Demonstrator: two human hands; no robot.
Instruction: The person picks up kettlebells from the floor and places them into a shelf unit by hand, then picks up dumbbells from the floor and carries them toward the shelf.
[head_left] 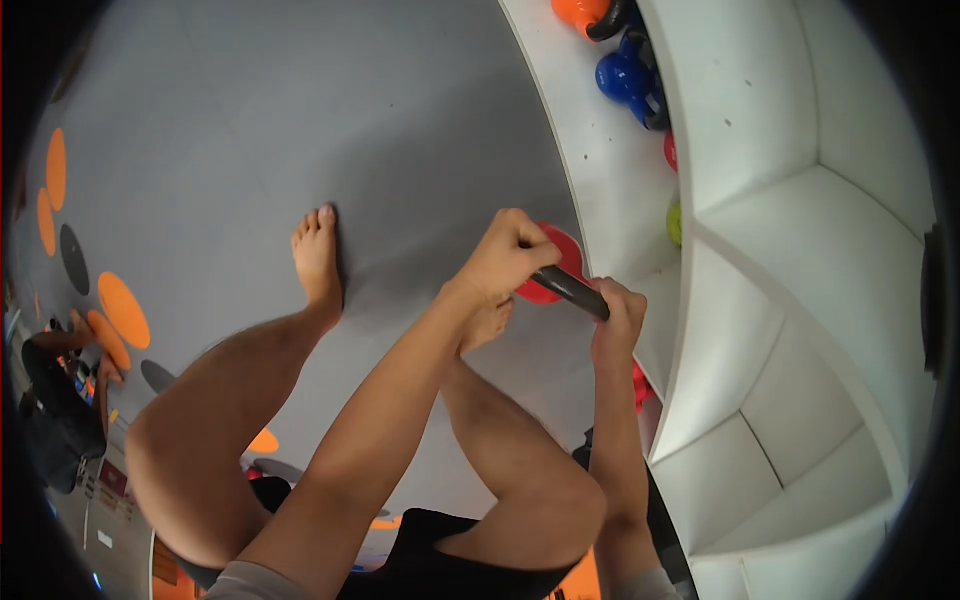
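A red kettlebell [567, 245] with a thick black handle hangs or stands just in front of my right foot, beside the white shelf; whether its base touches the floor I cannot tell. Around the left end of the handle, the fingers of my left hand [508, 252] are wrapped. My right hand [620, 312] grips the other end, close to the shelf edge. Between the two fists a stretch of bare handle shows. My hands and the handle hide part of the red body.
A white shelf unit [745, 150] with open compartments runs along the right. On its lower ledge sit an orange kettlebell [580, 12], a blue kettlebell [625, 78] and partly hidden red and green ones. Orange dots [124, 310] mark the grey floor [230, 130]. Another person [60, 400] is at far left.
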